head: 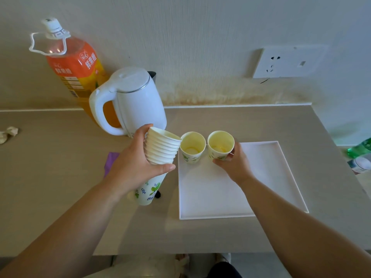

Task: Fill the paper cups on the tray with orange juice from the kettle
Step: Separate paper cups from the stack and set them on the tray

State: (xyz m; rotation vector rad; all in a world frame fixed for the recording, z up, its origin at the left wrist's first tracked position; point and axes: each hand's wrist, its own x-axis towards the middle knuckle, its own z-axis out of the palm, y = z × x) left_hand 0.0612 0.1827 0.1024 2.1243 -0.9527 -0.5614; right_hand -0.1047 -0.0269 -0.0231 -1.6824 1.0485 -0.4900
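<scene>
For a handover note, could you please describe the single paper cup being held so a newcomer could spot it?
Find the white tray on the beige counter. Two paper cups are along its far edge; yours is the cup on the right, gripped by the right hand. Its neighbour stands untouched, beside the stack the left hand holds.

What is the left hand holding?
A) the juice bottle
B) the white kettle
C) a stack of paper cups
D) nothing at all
C: the left hand grips a stack of paper cups, while the kettle and juice bottle stand untouched behind it; the right hand holds a single cup.
</scene>
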